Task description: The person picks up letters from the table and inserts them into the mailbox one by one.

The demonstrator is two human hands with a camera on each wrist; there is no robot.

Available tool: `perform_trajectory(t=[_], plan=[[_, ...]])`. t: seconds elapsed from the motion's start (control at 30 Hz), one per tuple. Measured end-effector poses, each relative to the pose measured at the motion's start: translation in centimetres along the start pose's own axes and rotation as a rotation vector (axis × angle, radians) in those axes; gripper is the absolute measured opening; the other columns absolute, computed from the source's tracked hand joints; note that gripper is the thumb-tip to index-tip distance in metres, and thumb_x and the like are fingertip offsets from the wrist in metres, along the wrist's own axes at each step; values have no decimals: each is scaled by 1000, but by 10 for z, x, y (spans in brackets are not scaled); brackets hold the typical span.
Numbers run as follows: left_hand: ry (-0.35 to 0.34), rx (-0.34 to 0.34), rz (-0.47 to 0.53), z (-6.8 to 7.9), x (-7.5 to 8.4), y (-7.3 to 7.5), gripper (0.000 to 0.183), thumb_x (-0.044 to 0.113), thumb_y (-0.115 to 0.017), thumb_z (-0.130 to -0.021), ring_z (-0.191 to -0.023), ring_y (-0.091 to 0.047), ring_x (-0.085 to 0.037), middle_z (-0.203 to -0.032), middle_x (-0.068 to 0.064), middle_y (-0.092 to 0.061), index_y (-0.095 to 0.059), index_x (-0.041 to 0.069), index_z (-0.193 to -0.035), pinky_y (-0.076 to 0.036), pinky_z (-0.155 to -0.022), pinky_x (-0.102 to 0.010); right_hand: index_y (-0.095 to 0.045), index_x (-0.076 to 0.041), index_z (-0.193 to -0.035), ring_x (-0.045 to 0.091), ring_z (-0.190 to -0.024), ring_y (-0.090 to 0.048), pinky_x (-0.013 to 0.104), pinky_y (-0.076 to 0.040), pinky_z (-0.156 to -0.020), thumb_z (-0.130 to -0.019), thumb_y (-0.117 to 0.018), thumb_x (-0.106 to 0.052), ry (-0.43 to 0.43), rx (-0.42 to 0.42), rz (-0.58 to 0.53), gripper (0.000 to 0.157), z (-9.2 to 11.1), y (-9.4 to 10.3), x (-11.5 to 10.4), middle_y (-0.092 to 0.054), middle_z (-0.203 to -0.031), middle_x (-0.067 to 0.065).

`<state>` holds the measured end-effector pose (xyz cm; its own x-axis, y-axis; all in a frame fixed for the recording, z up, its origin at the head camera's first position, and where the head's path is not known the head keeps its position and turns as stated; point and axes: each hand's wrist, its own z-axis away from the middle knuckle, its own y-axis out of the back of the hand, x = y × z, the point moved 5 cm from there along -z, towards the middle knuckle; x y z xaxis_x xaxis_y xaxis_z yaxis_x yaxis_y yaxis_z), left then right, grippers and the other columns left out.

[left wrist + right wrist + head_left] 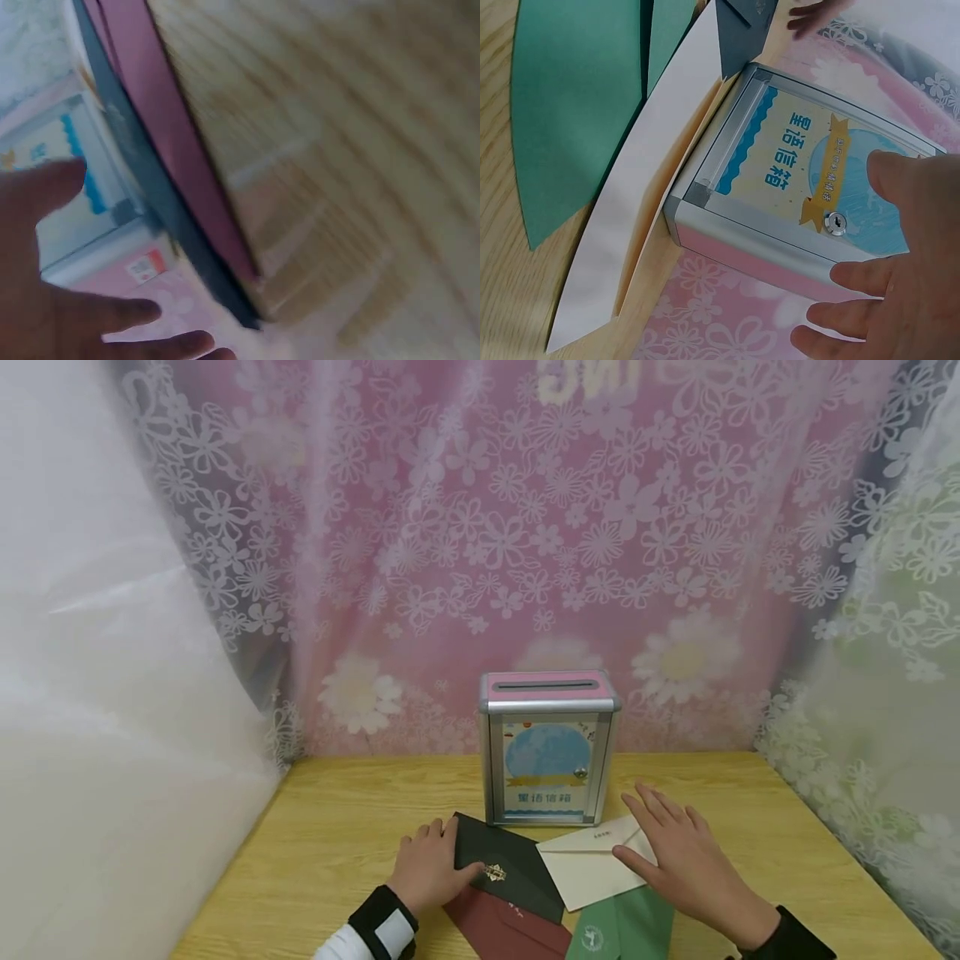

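My left hand (429, 870) is at the left end of a black envelope (510, 868) with a gold emblem, its fingers spread and overlapping that edge in the head view. In the left wrist view the thumb and fingers are apart, with nothing between them. My right hand (686, 860) hovers with spread fingers over the right end of a cream envelope (592, 872). Beneath the black one lies a dark red envelope (510, 927). A green envelope (626, 922) lies partly under the cream one. Just behind them stands a silver-framed letter box (780, 172), upright.
The letter box has a pink top (543, 687) with a narrow slot, and a round lock (835, 223) on its front. Everything stands on a wood-grain table (360, 802). A pink floral curtain (450, 568) hangs behind, with pale sheets on both sides.
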<state>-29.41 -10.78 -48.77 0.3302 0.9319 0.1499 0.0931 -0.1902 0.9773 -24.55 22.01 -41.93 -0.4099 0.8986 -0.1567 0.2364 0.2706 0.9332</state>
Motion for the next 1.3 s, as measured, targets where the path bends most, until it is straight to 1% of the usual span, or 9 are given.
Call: perform_trajectory(t=[0.1, 0.17, 0.33, 0.47, 0.67, 0.8, 0.93, 1.1, 1.3], plan=[[19, -41, -27, -5, -1, -10, 90, 73, -54, -78, -109, -48, -38, -124, -22, -52, -50, 3, -135, -45, -80, -59, -43, -7, -142, 37, -129, -30, 72, -26, -91, -90, -52, -59, -7, 8, 10, 74, 3, 2, 1, -35, -147, 20], [23, -45, -42, -7, 0, -13, 93, 75, -55, -75, -107, -49, -38, -122, -22, -53, -52, 3, -133, -46, -78, -57, -44, -8, -142, 36, -128, -31, 73, -27, -89, -90, -51, -60, -16, 9, 18, 74, 5, 1, 2, -36, -146, 19], [39, -20, -71, -9, -1, -14, 95, 75, -62, -67, -95, -49, -33, -107, -19, -52, -57, 1, -125, -49, -70, -52, -44, -9, -142, 35, -128, -32, 73, -30, -86, -89, -52, -59, -29, 5, 39, 73, 8, -1, 4, -37, -146, 18], [56, -37, -57, -13, -3, -13, 98, 75, -67, -62, -91, -49, -33, -99, -19, -51, -58, -2, -122, -49, -68, -51, -45, -8, -141, 35, -127, -33, 73, -32, -85, -89, -56, -56, -31, 15, 45, 71, 6, -2, 6, -38, -145, 18], [148, -154, 58, -26, -13, -18, 110, 69, -81, -45, -97, -48, -39, -107, -24, -51, -55, 1, -127, -47, -71, -59, -46, -8, -140, 35, -126, -34, 72, -32, -84, -89, -54, -57, -32, 8, 40, 71, 3, -5, 9, -39, -144, 19], [195, -231, 98, -34, -19, -22, 117, 67, -85, -36, -101, -47, -40, -112, -24, -50, -52, 4, -130, -45, -72, -63, -46, -9, -140, 35, -126, -34, 72, -33, -83, -89, -55, -56, -36, -2, 41, 71, 2, -8, 11, -38, -145, 18], [191, -261, 125, -37, -22, -21, 118, 66, -85, -37, -102, -47, -39, -116, -24, -47, -50, 5, -131, -46, -68, -60, -47, -8, -140, 36, -125, -35, 72, -33, -83, -88, -60, -51, -37, 1, 40, 68, 2, -10, 12, -39, -144, 18], [188, -247, 161, -37, -21, -14, 112, 57, -90, -40, -104, -45, -39, -119, -24, -45, -49, 4, -130, -48, -66, -58, -47, -8, -139, 36, -126, -34, 72, -33, -83, -87, -63, -48, -44, -9, 41, 67, 3, -10, 14, -39, -144, 18], [213, -249, 193, -39, -20, -8, 102, 45, -93, -43, -101, -49, -43, -114, -26, -52, -52, 2, -126, -48, -69, -60, -48, -8, -139, 37, -126, -34, 73, -33, -83, -86, -64, -45, -51, -17, 38, 66, 4, -11, 14, -39, -144, 19]])
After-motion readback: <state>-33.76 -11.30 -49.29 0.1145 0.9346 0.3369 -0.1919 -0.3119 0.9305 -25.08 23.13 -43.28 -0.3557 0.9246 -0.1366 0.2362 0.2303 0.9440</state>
